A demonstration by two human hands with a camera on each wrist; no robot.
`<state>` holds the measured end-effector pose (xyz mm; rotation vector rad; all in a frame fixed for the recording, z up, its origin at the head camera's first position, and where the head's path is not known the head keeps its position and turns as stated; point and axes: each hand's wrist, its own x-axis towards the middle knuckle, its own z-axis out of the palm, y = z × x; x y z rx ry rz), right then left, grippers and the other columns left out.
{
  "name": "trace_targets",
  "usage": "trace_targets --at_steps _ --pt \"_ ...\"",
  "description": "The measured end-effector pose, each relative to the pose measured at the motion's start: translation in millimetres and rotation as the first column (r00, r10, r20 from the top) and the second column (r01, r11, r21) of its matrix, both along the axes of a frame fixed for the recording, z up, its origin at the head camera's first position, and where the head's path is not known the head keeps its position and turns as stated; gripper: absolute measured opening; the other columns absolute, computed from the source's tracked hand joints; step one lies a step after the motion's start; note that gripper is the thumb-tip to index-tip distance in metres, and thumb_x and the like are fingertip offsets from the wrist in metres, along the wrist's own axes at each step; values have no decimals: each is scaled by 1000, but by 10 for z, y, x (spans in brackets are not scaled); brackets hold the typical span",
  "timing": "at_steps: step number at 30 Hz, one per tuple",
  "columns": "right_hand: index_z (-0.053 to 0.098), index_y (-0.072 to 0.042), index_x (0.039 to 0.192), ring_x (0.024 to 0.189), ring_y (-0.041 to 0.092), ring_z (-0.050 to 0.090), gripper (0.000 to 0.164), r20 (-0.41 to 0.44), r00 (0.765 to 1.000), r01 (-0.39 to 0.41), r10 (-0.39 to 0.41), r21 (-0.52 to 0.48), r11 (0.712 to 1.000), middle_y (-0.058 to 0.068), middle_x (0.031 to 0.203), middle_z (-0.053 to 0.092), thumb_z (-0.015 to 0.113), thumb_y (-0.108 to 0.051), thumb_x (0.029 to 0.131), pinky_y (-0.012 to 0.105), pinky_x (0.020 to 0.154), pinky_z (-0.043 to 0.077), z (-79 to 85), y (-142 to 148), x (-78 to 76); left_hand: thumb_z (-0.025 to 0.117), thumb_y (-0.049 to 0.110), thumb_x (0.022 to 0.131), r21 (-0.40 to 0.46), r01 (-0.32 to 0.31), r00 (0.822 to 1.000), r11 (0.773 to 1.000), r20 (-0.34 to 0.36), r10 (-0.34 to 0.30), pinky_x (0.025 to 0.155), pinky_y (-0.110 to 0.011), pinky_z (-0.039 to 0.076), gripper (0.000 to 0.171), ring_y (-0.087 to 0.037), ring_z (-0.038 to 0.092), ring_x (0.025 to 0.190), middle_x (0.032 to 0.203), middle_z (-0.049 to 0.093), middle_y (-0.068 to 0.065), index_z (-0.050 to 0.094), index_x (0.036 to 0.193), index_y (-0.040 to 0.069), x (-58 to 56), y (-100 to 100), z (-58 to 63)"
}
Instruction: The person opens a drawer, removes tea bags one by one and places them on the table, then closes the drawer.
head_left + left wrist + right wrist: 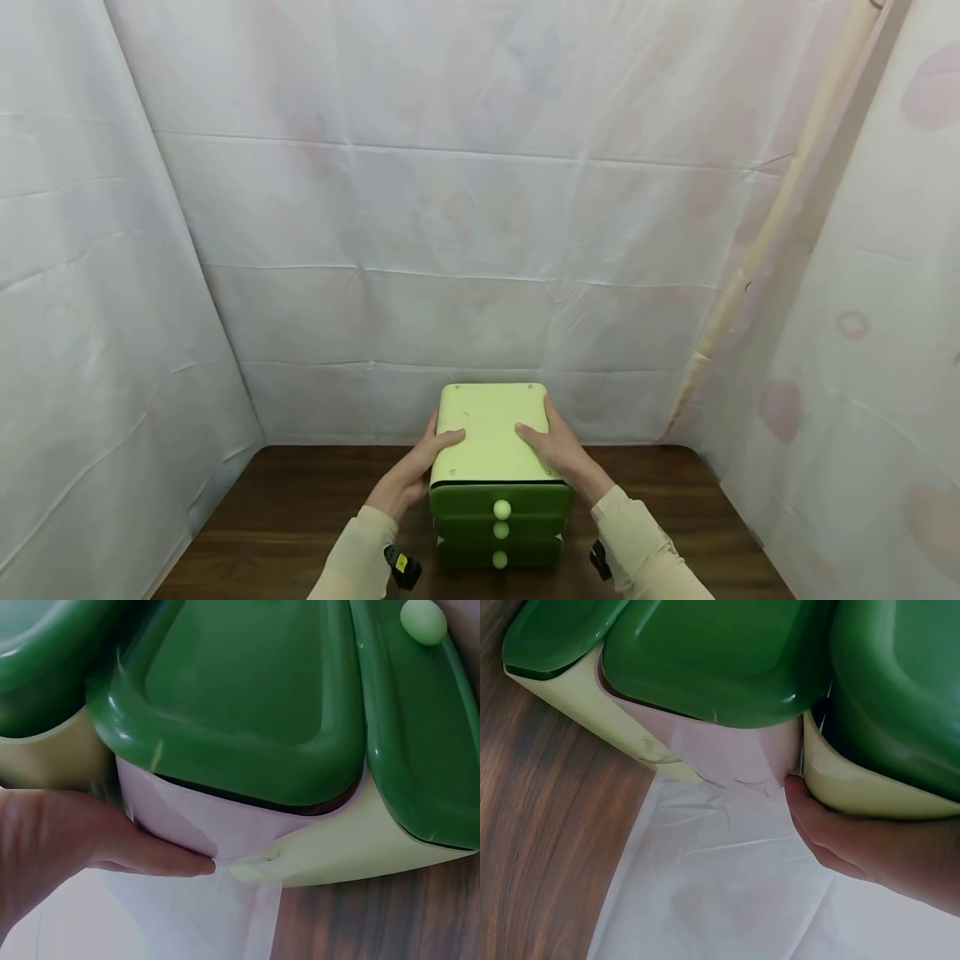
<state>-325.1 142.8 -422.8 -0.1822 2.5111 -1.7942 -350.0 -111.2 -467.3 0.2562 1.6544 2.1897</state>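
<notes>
A small desktop drawer unit (491, 442) with a pale yellow-green top stands on the brown table, its three stacked green drawer fronts (468, 502) facing me. Each front carries a round light-green knob (501, 509). My left hand (415, 468) grips the unit's left side, thumb laid over the top edge. On the opposite side my right hand (562, 452) holds it the same way. Both wrist views show fingers against the side walls, where a pinkish middle tier (697, 746) sits between yellowish ones. The drawers look closed, and the far sides of the fingers are hidden.
The dark wood-grain table (300, 508) extends to both sides of the unit. Behind it hangs a pale, creased sheet (450, 217), with more sheeting at left and right. A cream-coloured pole (765, 233) slants down the right back corner.
</notes>
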Motion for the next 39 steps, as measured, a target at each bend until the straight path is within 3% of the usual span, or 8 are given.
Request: trace_targets --at_steps 9,16,19,24,31,39 --pt "-3 -9 157 145 37 3 93 1 999 46 -46 16 999 17 161 -1 62 -36 96 56 111 16 -36 -15 10 66 38 92 -11 9 1000 1000 10 -8 80 -43 54 101 -30 64 99 151 22 -24 -16 150 47 -34 12 -12" --pt "-2 -10 157 145 34 3 93 -12 998 55 -55 31 998 15 161 -1 63 -36 96 56 112 14 -27 -44 -43 66 38 93 9 -5 1000 1000 -20 5 79 -43 54 97 -30 64 100 147 28 -23 -10 151 49 -44 -7 -9" --pt "-2 -10 157 145 33 2 93 -18 999 39 -38 34 999 14 161 -1 63 -36 95 54 112 14 -13 -87 -62 65 36 94 18 -27 999 999 -25 27 79 -43 54 96 -29 63 102 152 20 -19 -11 151 47 -14 -50 -19" --pt "-3 -13 157 146 31 2 94 3 1000 7 -7 37 999 12 161 -1 64 -36 95 53 113 14 26 -156 -85 65 33 94 45 -66 998 997 -16 66 81 -43 53 96 -31 61 106 153 19 -20 -9 152 47 30 -120 1" --pt "-2 -17 158 143 33 14 95 44 999 4 -5 23 1000 12 161 1 65 -38 94 52 110 22 110 -249 -120 65 41 93 6 -94 995 996 -18 94 81 -42 53 94 -30 57 109 157 5 -12 -7 152 49 63 -204 70" --pt "-6 -12 157 146 31 -1 94 59 998 -34 31 43 998 11 161 -5 61 -37 96 53 113 13 137 -290 -63 66 43 91 -26 -94 996 995 -4 94 82 -43 52 95 -31 56 111 156 12 -13 -6 152 49 99 -274 75"
